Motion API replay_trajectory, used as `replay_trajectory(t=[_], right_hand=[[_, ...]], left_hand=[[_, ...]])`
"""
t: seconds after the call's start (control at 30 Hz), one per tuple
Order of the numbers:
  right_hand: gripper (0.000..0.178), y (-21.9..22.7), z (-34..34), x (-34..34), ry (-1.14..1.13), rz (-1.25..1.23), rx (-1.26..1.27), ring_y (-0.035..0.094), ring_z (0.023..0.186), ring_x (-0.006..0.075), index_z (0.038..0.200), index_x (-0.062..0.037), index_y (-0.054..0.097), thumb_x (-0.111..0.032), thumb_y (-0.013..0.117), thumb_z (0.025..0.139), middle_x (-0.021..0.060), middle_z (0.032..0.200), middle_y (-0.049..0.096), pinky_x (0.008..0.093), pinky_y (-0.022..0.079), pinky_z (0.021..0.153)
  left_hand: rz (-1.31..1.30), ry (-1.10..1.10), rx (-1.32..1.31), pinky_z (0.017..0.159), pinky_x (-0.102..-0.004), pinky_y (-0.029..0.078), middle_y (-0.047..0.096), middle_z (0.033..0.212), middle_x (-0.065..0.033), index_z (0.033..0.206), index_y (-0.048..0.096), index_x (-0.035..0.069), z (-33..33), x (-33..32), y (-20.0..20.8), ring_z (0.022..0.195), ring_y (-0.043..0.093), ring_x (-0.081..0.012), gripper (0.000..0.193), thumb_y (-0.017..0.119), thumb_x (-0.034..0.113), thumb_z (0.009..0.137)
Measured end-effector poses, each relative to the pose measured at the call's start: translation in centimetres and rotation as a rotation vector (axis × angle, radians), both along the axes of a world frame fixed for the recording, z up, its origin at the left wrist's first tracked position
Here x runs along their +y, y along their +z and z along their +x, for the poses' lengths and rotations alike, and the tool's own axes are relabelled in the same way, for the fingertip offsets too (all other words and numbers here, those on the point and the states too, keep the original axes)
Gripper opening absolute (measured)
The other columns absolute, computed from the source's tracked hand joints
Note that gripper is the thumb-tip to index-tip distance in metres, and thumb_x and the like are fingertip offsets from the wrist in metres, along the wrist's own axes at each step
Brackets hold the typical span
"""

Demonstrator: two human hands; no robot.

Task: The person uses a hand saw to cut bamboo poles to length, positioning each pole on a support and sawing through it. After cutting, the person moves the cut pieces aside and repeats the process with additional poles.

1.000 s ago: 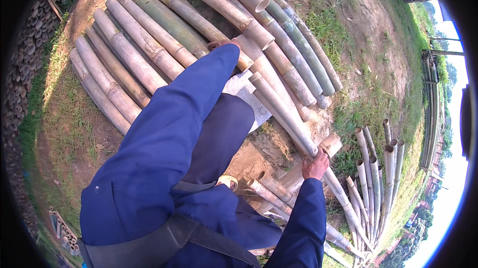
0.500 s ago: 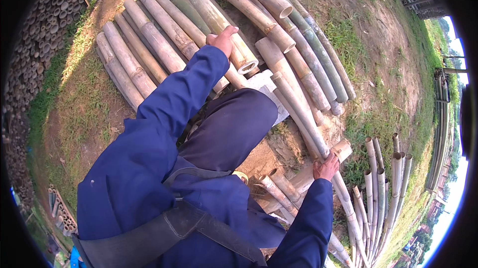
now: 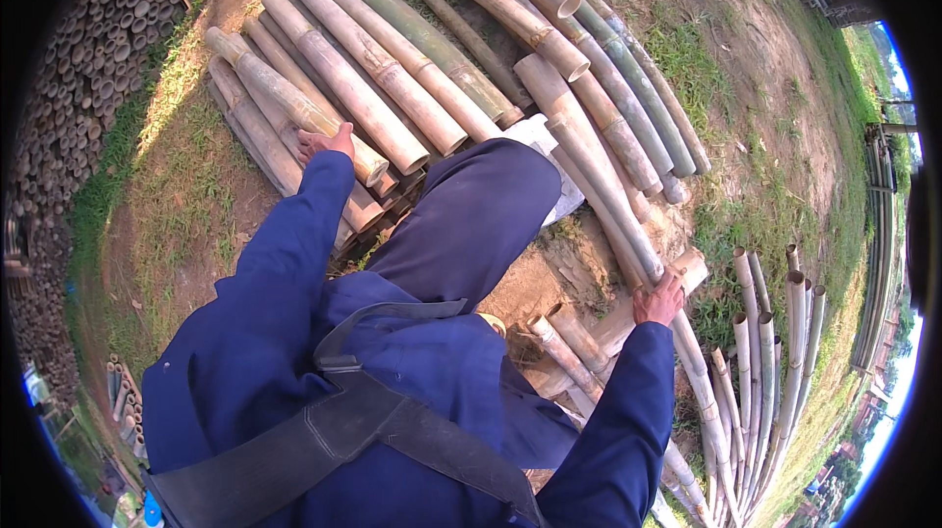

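A short, thick bamboo pole [image 3: 285, 86] lies slantwise over others at the left of a pile. My left hand [image 3: 326, 142] grips it from its left side, close to its near end. At the right, my right hand [image 3: 660, 297] has its fingers curled over a long, thin bamboo pole [image 3: 695, 371]. That pole runs from the middle of the scene down to the lower right and crosses a thick bamboo log [image 3: 692, 268]. Beside my left hand, more cut bamboo poles [image 3: 392, 72] lie side by side, one of them greenish [image 3: 432, 42].
Long curved bamboo poles [image 3: 613, 96] lie at the far right of the pile. Several thin upright-looking poles [image 3: 765, 371] fan out at the lower right. A stack of bamboo ends [image 3: 93, 67] fills the far left. A pale block [image 3: 535, 135] sits beyond my knee.
My left hand has moved left and nearer with the thick bamboo pole, which now lies across the pile's left side. My right hand stays on the long pole.
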State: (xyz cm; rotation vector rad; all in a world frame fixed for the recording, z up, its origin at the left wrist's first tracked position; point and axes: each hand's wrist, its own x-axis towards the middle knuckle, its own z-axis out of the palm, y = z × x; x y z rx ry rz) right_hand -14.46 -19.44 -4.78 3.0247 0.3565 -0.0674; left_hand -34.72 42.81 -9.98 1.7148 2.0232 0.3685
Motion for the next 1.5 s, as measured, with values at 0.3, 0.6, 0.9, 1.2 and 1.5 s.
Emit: replay_trajectory(t=[0.3,0.6,0.9,1.2,1.5], right_hand=[[0.076,0.5,-0.6,0.5,-0.004,0.019,-0.024,0.05,0.116,0.0363,0.14,-0.0133,0.045,-0.022,0.079,0.073,0.0144,0.119,0.052,0.0482,0.035,0.106],[0.067,0.2,-0.3,0.3,0.021,0.024,-0.043,0.051,0.113,0.0369,0.137,-0.0119,0.047,-0.022,0.074,0.077,0.0151,0.116,0.053,0.0487,0.037,0.104],[0.076,0.9,0.0,0.9,-0.013,0.041,0.038,0.05,0.116,0.0373,0.143,-0.0122,0.045,-0.024,0.077,0.075,0.0154,0.118,0.052,0.0488,0.035,0.106],[0.076,0.9,-0.2,1.0,0.01,0.021,0.016,0.049,0.117,0.0382,0.141,-0.0116,0.045,-0.025,0.079,0.074,0.0157,0.12,0.052,0.0494,0.035,0.106],[0.078,-0.2,-0.4,0.0,-0.004,0.016,-0.026,0.05,0.118,0.037,0.141,-0.0118,0.045,-0.027,0.079,0.072,0.0158,0.119,0.052,0.0485,0.034,0.107]], left_hand=[[0.325,-0.278,0.082,0.116,-0.0506,0.028,0.029,0.157,-0.0166,0.157,0.026,0.013,3.1,-2.6,0.5,0.143,0.033,-0.037,0.095,0.079,0.03,0.08],[0.424,-1.481,-0.175,0.109,-0.0467,0.034,0.058,0.136,-0.0077,0.135,0.057,0.015,12.6,-8.0,1.7,0.131,0.05,-0.0267,0.057,0.074,0.03,0.083],[0.486,-1.799,0.306,0.105,-0.0502,0.036,0.061,0.11,-0.008,0.109,0.063,0.016,18.3,-11.9,-3.8,0.115,0.058,-0.0259,0.026,0.064,0.026,0.085],[0.581,-1.403,-0.247,0.085,-0.0439,0.05,0.056,0.117,-0.0108,0.111,0.062,0.009,9.7,-8.7,13.6,0.099,0.062,-0.0325,0.042,0.074,0.014,0.071],[0.512,-1.273,-0.076,0.08,-0.0458,0.059,0.047,0.131,-0.0112,0.118,0.059,0.012,-6.5,-5.8,12.9,0.098,0.066,-0.038,0.056,0.071,-0.001,0.065]])
